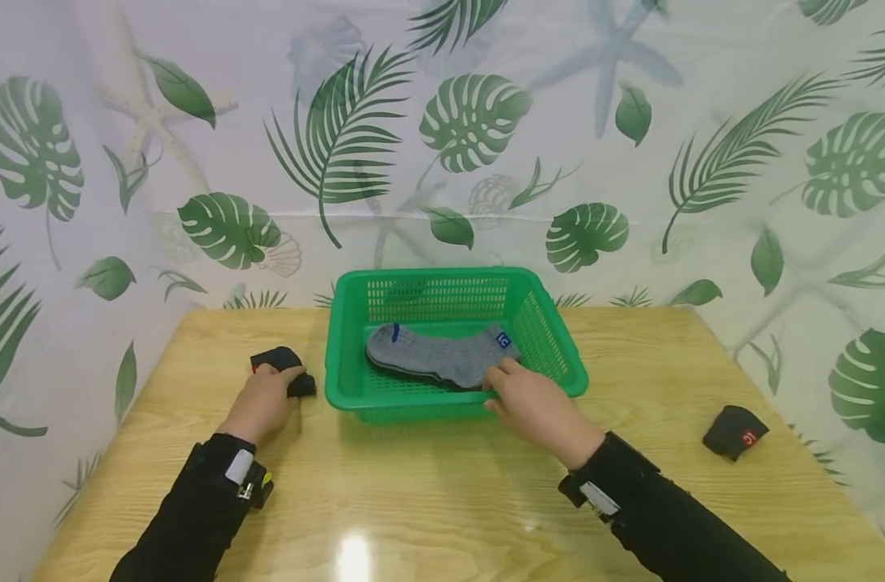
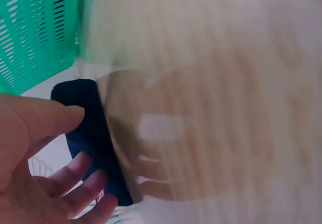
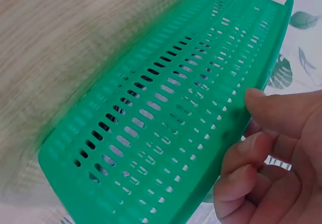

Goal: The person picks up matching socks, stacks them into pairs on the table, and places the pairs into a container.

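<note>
At the left of the table, my left hand (image 1: 263,400) is on a folded black sock (image 1: 300,384). In the left wrist view, the thumb and several bent fingers (image 2: 95,186) lie against the folded black sock (image 2: 95,133), which stands close above its reflection on the tabletop. My right hand (image 1: 529,404) is at the near right rim of the green basket (image 1: 413,402), thumb outside the rim and fingertips inside. Its thumb overlaps the basket's edge (image 3: 221,133) in the right wrist view, other fingers curled beside it. Grey socks (image 1: 442,356) lie inside, cuff end close to the right fingertips.
Another folded black sock (image 1: 735,432) with red lettering lies toward the table's right edge. The wooden tabletop (image 1: 413,501) is glossy. A leaf-patterned curtain (image 1: 442,234) hangs right behind the basket and along both sides.
</note>
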A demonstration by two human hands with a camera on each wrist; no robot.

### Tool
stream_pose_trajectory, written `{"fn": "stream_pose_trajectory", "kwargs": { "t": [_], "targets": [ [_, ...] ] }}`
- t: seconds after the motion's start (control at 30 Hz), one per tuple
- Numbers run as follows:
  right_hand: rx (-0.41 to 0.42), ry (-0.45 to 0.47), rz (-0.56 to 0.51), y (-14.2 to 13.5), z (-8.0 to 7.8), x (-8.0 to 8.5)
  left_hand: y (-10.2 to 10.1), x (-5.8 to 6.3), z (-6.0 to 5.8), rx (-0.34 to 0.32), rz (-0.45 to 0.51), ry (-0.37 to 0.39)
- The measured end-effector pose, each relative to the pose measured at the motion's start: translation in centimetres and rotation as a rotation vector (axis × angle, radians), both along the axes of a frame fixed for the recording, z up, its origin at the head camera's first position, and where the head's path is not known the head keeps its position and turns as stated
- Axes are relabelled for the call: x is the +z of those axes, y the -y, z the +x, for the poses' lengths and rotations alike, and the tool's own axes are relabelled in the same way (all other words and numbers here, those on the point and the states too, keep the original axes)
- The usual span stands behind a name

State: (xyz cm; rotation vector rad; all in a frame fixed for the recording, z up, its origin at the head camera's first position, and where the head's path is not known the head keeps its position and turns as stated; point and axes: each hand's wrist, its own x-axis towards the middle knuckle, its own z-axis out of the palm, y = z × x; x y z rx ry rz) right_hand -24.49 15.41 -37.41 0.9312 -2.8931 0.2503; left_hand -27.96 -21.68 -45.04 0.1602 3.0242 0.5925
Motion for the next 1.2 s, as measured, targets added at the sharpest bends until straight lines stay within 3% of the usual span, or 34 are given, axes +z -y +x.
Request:
{"fn": "stream_pose_trajectory", "kwargs": {
  "t": [0.2,0.33,0.53,0.67,0.77,0.83,0.97,1.2],
  "targets": [
    [-0.016,0.043,-0.011,0.1,0.2,-0.2,-0.1,-0.7,0.8,0.013,-0.018,-0.080],
    [-0.019,0.120,-0.080,-0.2,0.5,0.0,-0.4,0.0,2.0,-0.056,0.076,-0.024],
    [0.078,0.213,-0.182,0.2,2.3,-0.7,-2.8,1.3,4.7,-0.282,0.248,0.150],
    [0.173,0.265,-0.177,2.0,4.1,-2.3,-5.9,1.7,6.3,-0.445,0.270,0.224],
    [0.196,0.318,-0.121,3.6,5.0,-3.5,-8.5,1.6,7.3,-0.529,0.274,0.228],
    [0.183,0.354,-0.091,4.4,5.4,-4.2,-10.1,1.4,7.7,-0.544,0.266,0.214],
    [0.127,0.391,-0.076,5.2,5.7,-5.0,-12.6,1.9,8.4,-0.501,0.200,0.153],
    [0.099,0.414,-0.127,4.7,5.2,-4.9,-14.7,3.3,9.6,-0.470,0.099,-0.030]
  ]
}}
